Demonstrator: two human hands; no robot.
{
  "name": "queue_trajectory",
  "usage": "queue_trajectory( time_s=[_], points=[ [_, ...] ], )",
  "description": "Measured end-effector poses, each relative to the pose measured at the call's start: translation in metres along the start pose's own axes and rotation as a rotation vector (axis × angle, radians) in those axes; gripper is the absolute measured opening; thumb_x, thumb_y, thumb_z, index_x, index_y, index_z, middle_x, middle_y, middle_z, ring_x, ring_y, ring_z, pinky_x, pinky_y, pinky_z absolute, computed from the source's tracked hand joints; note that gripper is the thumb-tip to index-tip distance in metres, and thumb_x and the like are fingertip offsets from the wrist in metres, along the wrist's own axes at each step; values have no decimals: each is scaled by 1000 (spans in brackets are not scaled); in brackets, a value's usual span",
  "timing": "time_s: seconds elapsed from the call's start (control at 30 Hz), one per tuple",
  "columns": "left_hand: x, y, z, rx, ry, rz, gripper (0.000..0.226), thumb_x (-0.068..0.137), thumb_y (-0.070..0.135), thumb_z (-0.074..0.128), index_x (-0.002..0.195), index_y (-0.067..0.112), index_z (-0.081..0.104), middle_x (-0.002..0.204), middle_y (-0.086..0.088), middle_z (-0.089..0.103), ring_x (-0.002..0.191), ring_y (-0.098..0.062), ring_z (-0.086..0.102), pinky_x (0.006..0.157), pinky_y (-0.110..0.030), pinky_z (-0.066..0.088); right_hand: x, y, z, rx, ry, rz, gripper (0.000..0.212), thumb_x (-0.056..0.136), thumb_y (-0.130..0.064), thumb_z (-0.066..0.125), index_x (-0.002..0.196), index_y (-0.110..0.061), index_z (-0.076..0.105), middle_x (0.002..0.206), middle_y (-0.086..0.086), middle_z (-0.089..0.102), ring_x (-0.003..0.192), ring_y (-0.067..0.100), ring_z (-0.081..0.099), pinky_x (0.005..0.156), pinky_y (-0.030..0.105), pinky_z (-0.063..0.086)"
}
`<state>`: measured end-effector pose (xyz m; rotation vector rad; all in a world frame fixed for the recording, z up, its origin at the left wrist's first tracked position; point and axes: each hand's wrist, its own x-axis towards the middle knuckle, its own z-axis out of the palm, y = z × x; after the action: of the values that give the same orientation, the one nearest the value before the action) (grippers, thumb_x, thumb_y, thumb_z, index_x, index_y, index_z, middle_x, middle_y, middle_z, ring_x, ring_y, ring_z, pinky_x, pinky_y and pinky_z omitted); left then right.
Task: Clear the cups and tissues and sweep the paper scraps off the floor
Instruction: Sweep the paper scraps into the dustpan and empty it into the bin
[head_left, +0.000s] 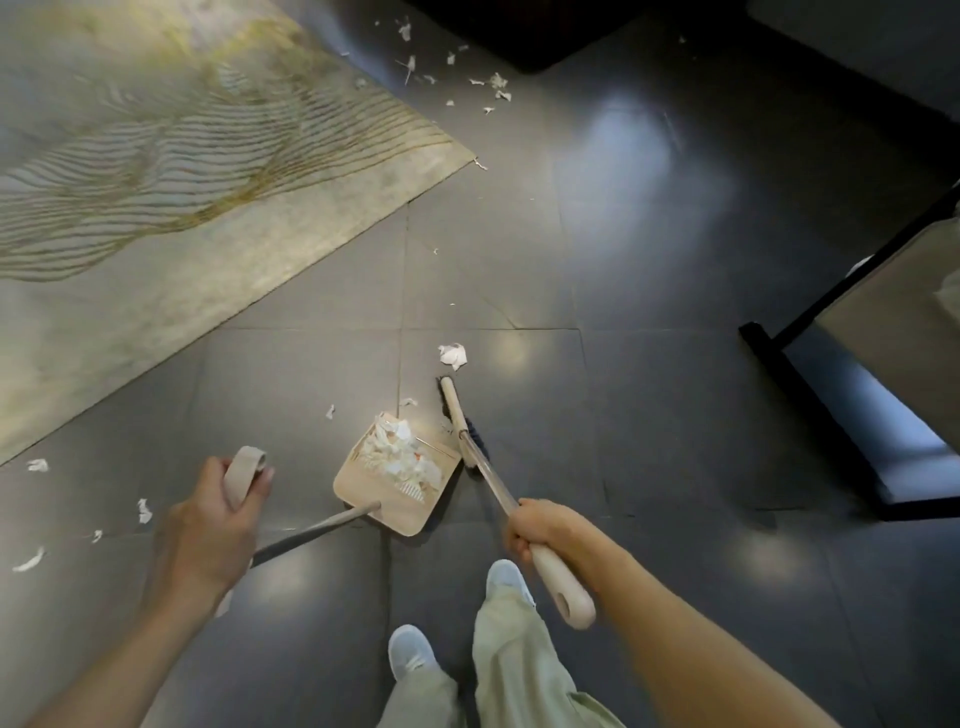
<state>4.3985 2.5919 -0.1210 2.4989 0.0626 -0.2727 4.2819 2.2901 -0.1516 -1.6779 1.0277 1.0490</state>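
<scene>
Gripping the dustpan (399, 475) handle's top loop, the left hand (210, 525) stands the pan on the dark floor tiles (649, 389). Right hand (540, 527) grasps the broom (462, 423), whose head lies just right of the pan. Paper scraps (397, 452) fill the pan; one crumpled scrap (453, 355) lies just beyond it, more near the rug (182, 171).

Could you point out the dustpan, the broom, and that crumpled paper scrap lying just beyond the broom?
Beige plastic dustpan (397, 514): head view, bare rear part of its tray.
Beige broom with black bristles (453, 402): head view, beige back of its head.
Crumpled white paper scrap (453, 356): head view, its middle.
</scene>
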Motion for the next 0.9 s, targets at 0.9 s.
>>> queue_trajectory(
  time_s=[0.9],
  points=[
    [113, 75, 23, -109, 23, -216, 20, 91, 29, 57, 87, 12, 48, 79, -20, 58, 83, -42, 55, 74, -44, 42, 142, -188, -162, -543, 310, -143, 46, 89, -3, 47, 134, -7, 41, 85, 9, 53, 66, 19, 56, 49, 26, 45]
  ],
)
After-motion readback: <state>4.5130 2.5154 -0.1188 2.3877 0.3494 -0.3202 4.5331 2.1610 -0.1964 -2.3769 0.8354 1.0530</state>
